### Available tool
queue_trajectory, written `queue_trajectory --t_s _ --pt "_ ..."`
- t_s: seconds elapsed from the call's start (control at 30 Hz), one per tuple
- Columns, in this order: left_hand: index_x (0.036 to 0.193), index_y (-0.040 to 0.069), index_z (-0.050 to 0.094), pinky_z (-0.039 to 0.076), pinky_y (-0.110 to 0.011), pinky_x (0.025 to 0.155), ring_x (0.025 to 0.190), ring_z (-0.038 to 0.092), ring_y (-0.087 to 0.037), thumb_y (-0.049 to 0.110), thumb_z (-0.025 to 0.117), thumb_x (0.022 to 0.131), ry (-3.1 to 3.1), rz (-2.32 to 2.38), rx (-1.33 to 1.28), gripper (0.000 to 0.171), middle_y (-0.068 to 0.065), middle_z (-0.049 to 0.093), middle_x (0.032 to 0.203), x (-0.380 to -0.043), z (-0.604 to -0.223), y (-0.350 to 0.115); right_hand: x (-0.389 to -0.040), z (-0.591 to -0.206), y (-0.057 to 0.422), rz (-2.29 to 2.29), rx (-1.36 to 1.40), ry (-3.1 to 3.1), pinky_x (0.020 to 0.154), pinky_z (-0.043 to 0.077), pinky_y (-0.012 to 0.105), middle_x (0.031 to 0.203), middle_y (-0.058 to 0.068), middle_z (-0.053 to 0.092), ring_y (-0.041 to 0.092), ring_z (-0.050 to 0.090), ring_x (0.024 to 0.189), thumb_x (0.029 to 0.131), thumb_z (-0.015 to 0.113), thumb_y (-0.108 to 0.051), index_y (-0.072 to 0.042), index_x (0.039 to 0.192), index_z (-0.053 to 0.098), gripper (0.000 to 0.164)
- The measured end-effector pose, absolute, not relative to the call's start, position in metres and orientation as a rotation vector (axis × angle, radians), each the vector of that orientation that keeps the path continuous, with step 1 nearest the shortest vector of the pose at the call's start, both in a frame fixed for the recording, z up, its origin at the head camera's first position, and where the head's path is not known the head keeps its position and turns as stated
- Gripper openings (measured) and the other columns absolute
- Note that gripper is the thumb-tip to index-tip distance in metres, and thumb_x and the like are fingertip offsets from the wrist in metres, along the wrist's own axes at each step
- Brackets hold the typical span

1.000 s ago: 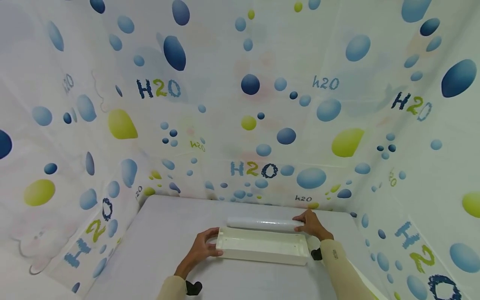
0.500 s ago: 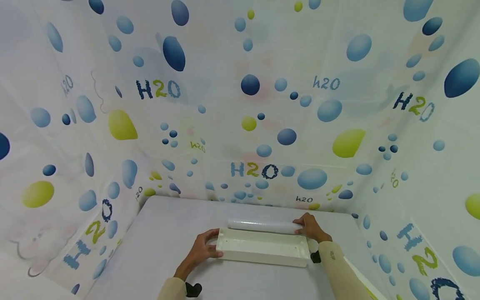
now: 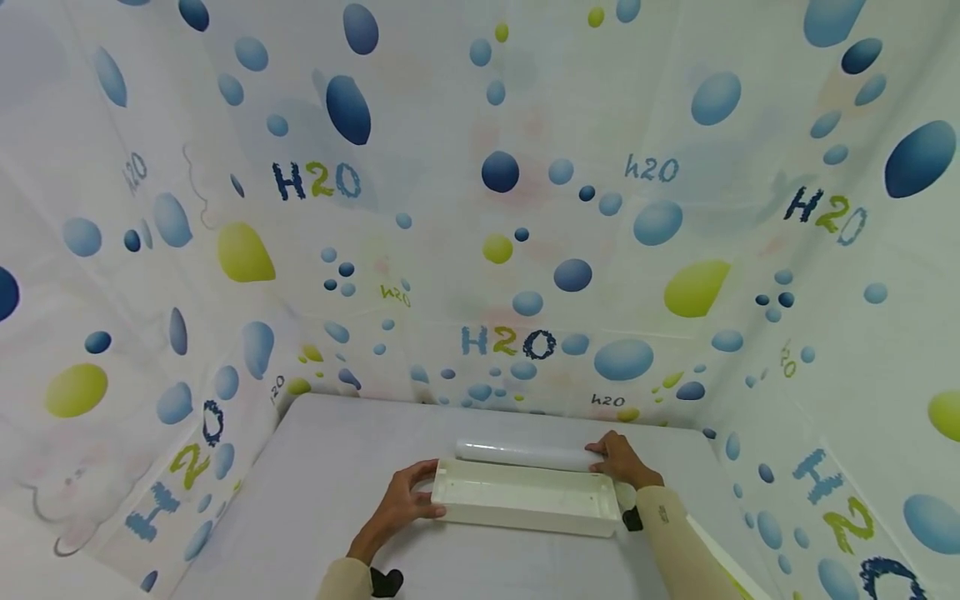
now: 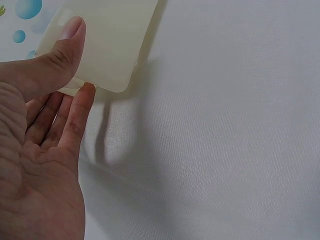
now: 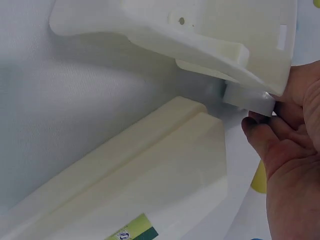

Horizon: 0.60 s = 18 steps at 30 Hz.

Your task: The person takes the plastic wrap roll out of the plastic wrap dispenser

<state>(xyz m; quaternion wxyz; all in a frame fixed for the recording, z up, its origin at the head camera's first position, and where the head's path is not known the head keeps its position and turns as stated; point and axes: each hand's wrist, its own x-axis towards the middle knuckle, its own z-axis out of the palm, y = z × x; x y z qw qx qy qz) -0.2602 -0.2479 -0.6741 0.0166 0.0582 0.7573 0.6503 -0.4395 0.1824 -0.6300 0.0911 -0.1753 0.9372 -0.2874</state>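
A long cream plastic box (image 3: 528, 517) stands open-topped on the white-covered table, tilted so its inside shows. My left hand (image 3: 399, 502) grips its left end. In the left wrist view the thumb (image 4: 70, 47) lies over the end wall, with fingertips at the lower edge. Behind the box lies a roll of cling film (image 3: 517, 453), wrapped and shiny. My right hand (image 3: 626, 461) pinches the roll's right end, close to the box's back corner. From the right wrist, the roll's end (image 5: 250, 100) pokes out beside the box wall, with fingers curled at it.
A second cream plastic piece, probably a lid (image 5: 165, 165), lies near the right forearm and carries a green label (image 5: 132, 227). Patterned cloth walls (image 3: 450, 208) with blue drops rise at the back and both sides of the table (image 3: 360, 433).
The right fingers have shifted slightly toward the box's back edge, still at the roll's end. The box and the left hand look the same.
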Motion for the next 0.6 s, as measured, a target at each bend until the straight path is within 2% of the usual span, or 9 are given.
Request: queue_trajectory --t_s 0.17,0.27,0.3,0.33,0.4,0.5,0.6 --pt "0.156 -0.013 0.046 0.062 -0.048 0.110 0.145 0.053 -0.056 0.004 0.094 0.083 2.361 2.007 0.178 0.089 -0.037 0.055 0.156 -0.260 -0.675 -0.247 -0.441 -0.629 0.185 -0.823 -0.560 2.774 0.103 0.059 0.056 0.124 0.024 0.078 0.047 0.068 0.118 0.080 0.092 0.004 0.009 0.120 0.077 0.043" --pt "0.156 -0.013 0.046 0.062 -0.048 0.110 0.145 0.052 -0.056 0.004 0.093 0.084 2.353 2.009 0.178 0.088 -0.036 0.055 0.156 -0.259 -0.675 -0.247 -0.440 -0.627 0.187 -0.799 -0.608 2.758 0.097 0.062 0.047 0.125 0.025 0.077 0.047 0.069 0.120 0.081 0.092 0.002 0.009 0.122 0.075 0.045" --pt "0.156 -0.013 0.045 0.062 -0.048 0.110 0.146 0.052 -0.056 0.003 0.093 0.084 2.349 2.013 0.179 0.088 -0.037 0.054 0.156 -0.259 -0.675 -0.247 -0.439 -0.626 0.188 -0.793 -0.625 2.750 0.093 0.062 0.043 0.126 0.025 0.077 0.045 0.071 0.119 0.082 0.092 0.000 0.010 0.123 0.074 0.046" --pt "0.156 -0.013 0.045 0.062 -0.048 0.110 0.146 0.052 -0.057 0.003 0.093 0.084 2.348 2.015 0.178 0.088 -0.037 0.054 0.157 -0.259 -0.675 -0.247 -0.445 -0.634 0.194 -0.826 -0.673 2.731 0.090 0.059 0.036 0.130 0.021 0.077 0.036 0.073 0.116 0.084 0.093 -0.006 0.006 0.128 0.074 0.049" --pt "0.156 -0.013 0.045 0.061 -0.048 0.110 0.146 0.051 -0.057 0.002 0.092 0.084 2.350 2.012 0.176 0.087 -0.037 0.054 0.157 -0.260 -0.675 -0.247 -0.443 -0.630 0.195 -0.826 -0.670 2.715 0.082 0.053 0.032 0.134 0.021 0.075 0.026 0.071 0.102 0.086 0.092 -0.008 0.006 0.131 0.072 0.051" --pt "0.156 -0.013 0.045 0.061 -0.049 0.111 0.147 0.051 -0.057 0.001 0.092 0.085 2.345 2.019 0.173 0.087 -0.037 0.053 0.157 -0.260 -0.674 -0.248 -0.442 -0.624 0.195 -0.820 -0.633 2.704 0.083 0.049 0.033 0.133 0.023 0.075 0.018 0.057 0.090 0.089 0.091 -0.011 0.005 0.135 0.070 0.053" --pt "0.156 -0.014 0.044 0.061 -0.049 0.111 0.147 0.050 -0.057 0.001 0.091 0.085 2.346 2.019 0.180 0.087 -0.038 0.052 0.157 -0.260 -0.674 -0.248 -0.435 -0.611 0.188 -0.775 -0.527 2.717 0.090 0.053 0.044 0.120 0.027 0.071 0.022 0.054 0.092 0.089 0.089 -0.007 0.008 0.135 0.069 0.053"
